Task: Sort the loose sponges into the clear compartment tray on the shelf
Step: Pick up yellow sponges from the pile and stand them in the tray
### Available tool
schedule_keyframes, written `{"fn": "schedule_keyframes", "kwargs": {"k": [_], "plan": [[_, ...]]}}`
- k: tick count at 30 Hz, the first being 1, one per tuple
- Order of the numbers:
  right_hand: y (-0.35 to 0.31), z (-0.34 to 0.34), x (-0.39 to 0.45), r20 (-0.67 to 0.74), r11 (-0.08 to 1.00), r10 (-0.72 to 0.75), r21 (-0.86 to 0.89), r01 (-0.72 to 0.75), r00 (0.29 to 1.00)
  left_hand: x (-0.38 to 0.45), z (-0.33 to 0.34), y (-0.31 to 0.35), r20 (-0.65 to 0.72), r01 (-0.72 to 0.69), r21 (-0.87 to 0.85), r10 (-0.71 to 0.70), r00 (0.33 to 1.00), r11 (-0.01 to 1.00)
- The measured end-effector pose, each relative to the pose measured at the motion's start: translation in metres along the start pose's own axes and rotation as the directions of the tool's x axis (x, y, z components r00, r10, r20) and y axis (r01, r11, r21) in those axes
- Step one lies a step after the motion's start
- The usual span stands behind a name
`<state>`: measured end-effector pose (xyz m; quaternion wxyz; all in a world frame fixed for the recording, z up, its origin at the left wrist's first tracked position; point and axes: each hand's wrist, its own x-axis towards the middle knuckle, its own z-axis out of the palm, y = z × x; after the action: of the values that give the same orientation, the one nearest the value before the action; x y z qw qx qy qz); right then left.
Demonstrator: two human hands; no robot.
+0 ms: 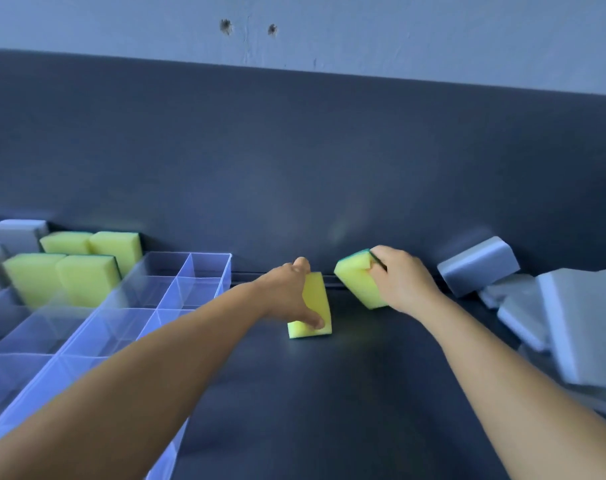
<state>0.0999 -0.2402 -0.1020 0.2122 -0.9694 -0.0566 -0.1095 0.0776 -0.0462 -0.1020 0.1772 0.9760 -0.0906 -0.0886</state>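
pinching yellow foam sponges [314, 299] in your left grip [291, 294] and right grip [403, 282], shallow holds could let one slip.

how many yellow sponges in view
6 sponges: four in the tray at left, one on the shelf under the left hand, one in the right hand; more may be hidden.

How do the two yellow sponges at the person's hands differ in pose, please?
The left-hand sponge lies flat on the dark shelf, while the right-hand sponge is tilted, its far end raised. The left hand spans its sponge end to end from above; the right hand has its grip on one side. Both are yellow blocks.
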Motion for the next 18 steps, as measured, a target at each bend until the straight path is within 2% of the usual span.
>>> {"fn": "schedule_keyframes", "kwargs": {"k": [3,5,9,13,18], "plan": [[-0.002,-0.004,-0.008,0.122,0.955,0.007,0.294,-0.043,0.993,0.0,-0.003,0.003,-0.085,-0.015,-0.089,0.007,0.996,0.996],[-0.004,-0.003,-0.018,0.174,0.918,0.014,0.388,-0.081,0.985,0.0,-0.005,0.006,-0.125,-0.036,-0.125,0.021,0.992,0.991],[-0.009,-0.006,-0.032,0.194,0.951,-0.029,0.306,-0.032,0.981,-0.004,-0.005,0.013,-0.184,-0.053,-0.147,0.026,0.983,0.988],[-0.011,-0.015,-0.031,0.238,0.951,-0.062,0.307,-0.014,0.969,-0.012,-0.006,0.02,-0.237,-0.057,-0.131,0.025,0.971,0.99],[-0.019,-0.018,-0.027,0.103,0.943,-0.116,0.324,0.077,0.988,-0.032,-0.022,0.022,-0.316,-0.036,-0.048,0.019,0.949,0.998]]}}
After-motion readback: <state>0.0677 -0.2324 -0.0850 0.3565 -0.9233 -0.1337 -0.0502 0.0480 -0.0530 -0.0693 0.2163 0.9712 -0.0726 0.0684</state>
